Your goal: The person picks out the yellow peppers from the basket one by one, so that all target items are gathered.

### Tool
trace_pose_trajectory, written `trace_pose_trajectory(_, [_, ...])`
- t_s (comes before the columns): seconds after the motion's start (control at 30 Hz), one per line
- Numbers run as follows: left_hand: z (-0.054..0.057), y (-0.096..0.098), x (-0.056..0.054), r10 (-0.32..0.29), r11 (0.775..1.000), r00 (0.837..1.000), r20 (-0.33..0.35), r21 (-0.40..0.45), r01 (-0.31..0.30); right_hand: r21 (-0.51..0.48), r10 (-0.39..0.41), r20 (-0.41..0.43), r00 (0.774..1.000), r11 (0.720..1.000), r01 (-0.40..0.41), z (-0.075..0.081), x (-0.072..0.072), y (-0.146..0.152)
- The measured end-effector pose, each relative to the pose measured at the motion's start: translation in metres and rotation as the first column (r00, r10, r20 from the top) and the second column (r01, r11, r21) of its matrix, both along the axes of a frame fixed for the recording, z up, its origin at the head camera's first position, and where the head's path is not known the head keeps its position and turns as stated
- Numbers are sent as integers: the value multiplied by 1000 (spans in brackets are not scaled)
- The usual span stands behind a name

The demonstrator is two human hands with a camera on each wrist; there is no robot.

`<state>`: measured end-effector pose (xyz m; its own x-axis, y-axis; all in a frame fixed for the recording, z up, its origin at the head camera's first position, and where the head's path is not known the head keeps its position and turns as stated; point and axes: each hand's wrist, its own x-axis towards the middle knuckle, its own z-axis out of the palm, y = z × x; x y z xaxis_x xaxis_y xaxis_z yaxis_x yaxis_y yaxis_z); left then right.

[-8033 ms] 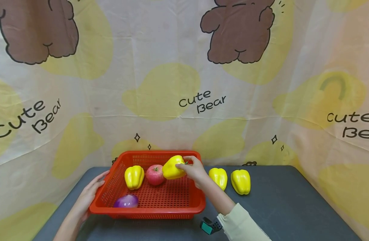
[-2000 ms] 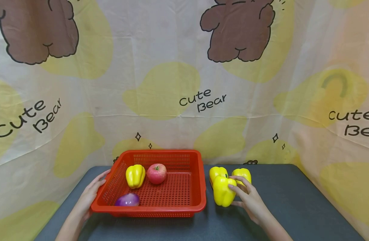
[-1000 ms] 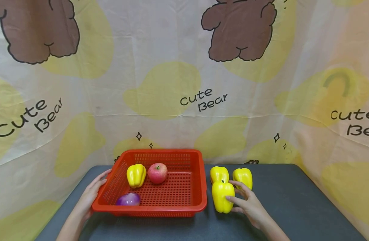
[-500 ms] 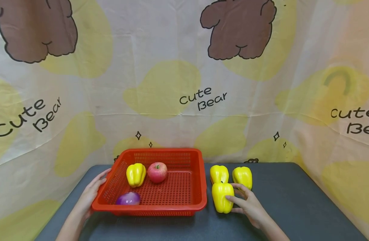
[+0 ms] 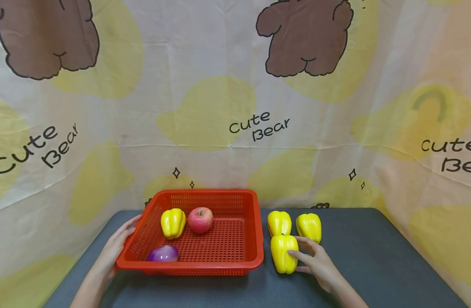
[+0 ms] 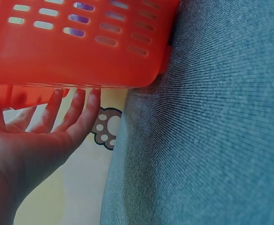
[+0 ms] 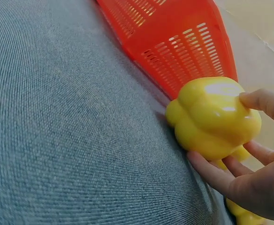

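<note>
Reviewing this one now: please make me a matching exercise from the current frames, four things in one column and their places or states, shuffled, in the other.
Column one
1. apple
2. purple item
3. left hand
4. right hand

Column two
A. holding a yellow pepper to the right of the basket
B. against the basket's outer left side
C. in the basket, toward the far side
D. in the basket, near left corner

Pairs: 1-C; 2-D; 3-B; 4-A

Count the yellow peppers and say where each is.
4. One pepper is in the red basket, left of the apple. Right of the basket, the right hand holds the near pepper; beyond it sit the back left pepper and back right pepper. None seems hidden.
</note>
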<state>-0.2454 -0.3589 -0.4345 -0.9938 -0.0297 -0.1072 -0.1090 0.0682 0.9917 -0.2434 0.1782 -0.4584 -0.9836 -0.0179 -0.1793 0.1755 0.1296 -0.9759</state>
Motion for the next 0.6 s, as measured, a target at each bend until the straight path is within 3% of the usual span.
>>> trace_pose_trajectory(0.6, [0,0,1,-2,1000,1000,-10,0,2,31,32,46,998,999,-33,-1,-4,4])
